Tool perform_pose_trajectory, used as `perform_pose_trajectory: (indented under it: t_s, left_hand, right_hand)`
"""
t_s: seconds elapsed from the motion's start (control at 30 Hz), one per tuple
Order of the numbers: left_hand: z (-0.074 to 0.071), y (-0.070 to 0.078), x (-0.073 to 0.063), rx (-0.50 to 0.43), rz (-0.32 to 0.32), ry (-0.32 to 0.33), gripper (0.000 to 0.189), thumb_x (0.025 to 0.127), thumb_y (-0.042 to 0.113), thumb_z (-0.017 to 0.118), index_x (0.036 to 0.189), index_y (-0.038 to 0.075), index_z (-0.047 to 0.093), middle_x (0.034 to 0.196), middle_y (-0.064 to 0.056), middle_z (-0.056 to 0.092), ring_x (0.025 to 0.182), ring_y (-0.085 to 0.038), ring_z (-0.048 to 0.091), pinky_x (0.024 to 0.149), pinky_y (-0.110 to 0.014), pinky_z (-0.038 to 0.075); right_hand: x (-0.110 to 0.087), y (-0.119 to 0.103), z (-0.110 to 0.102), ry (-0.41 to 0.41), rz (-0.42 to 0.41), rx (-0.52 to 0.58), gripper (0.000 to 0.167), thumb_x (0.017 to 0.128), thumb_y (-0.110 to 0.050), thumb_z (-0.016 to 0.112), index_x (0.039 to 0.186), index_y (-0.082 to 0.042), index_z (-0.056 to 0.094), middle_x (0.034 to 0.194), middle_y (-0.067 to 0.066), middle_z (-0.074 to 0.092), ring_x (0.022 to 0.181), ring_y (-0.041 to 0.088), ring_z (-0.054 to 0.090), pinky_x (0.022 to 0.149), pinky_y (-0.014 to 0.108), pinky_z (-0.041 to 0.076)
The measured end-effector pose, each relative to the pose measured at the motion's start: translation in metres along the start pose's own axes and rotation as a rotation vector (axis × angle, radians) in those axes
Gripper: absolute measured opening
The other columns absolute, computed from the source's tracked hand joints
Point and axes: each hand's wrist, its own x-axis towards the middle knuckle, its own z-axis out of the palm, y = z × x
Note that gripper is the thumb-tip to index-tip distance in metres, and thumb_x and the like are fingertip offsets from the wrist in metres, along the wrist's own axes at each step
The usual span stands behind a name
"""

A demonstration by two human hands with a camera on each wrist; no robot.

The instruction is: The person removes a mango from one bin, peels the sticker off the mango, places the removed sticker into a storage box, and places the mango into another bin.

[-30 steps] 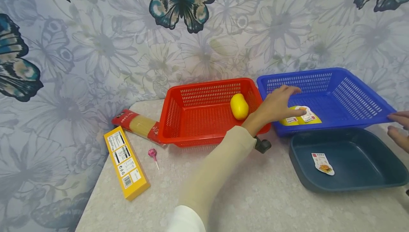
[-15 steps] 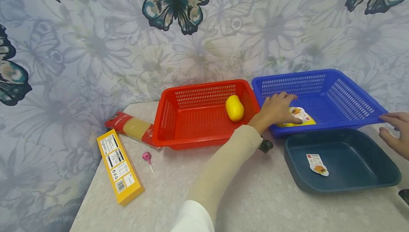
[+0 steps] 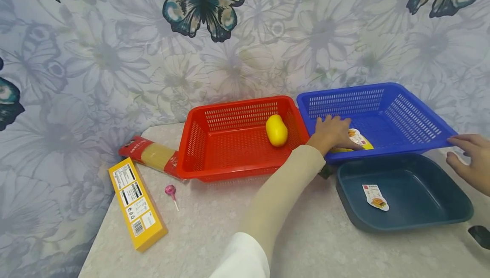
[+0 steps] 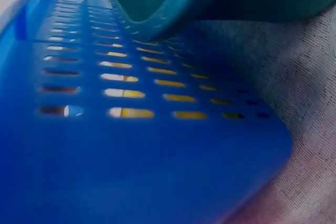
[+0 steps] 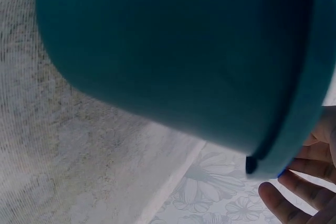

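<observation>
My left hand [image 3: 332, 135] has sunk over the yellow burger-labelled packet [image 3: 359, 138] in the blue basket [image 3: 415, 118], likely putting it within grasp, though I can't tell whether it grips, while my right hand [image 3: 474, 161], fingers spread, touches the rim.

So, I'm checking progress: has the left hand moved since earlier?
Yes: judged against the red basket in the head view, the left hand has moved slightly rightward and down.

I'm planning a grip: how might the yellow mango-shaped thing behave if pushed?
The yellow mango-shaped thing might roll or rock, given its rounded form. Its shiny surface may be slippery. The red basket would probably contain it, having raised sides.
</observation>
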Motion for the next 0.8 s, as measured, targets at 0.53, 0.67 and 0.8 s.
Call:
perform_pose_trajectory:
  t_s: [0.53,0.67,0.8]
  left_hand:
    - [0.021,0.017,0.008,0.023,-0.046,0.061,0.087,0.076,0.072,0.065,0.153,0.041,0.036,0.146,0.011,0.047,0.129,-0.019,0.040,0.110,-0.043,0.026]
    - [0.019,0.019,0.004,0.083,-0.083,0.072,0.086,0.078,0.075,0.061,0.153,0.045,0.032,0.146,0.008,0.046,0.128,-0.021,0.037,0.109,-0.044,0.026]
    - [0.019,0.019,0.001,0.094,-0.125,0.027,0.084,0.080,0.076,0.057,0.154,0.051,0.025,0.146,0.006,0.045,0.129,-0.023,0.035,0.110,-0.045,0.023]
  right_hand:
    - [0.001,-0.015,-0.008,-0.047,0.043,-0.035,0.032,0.086,0.000,0.056,0.110,0.021,0.058,0.116,0.034,0.054,0.100,0.053,0.052,0.074,0.014,0.026]
    - [0.001,-0.015,-0.008,-0.054,0.049,-0.020,0.033,0.085,0.000,0.056,0.111,0.021,0.058,0.116,0.035,0.053,0.100,0.053,0.052,0.074,0.010,0.025]
    - [0.000,-0.015,-0.009,-0.038,0.031,0.011,0.034,0.083,0.001,0.058,0.110,0.022,0.058,0.115,0.036,0.054,0.098,0.054,0.052,0.073,0.002,0.019]
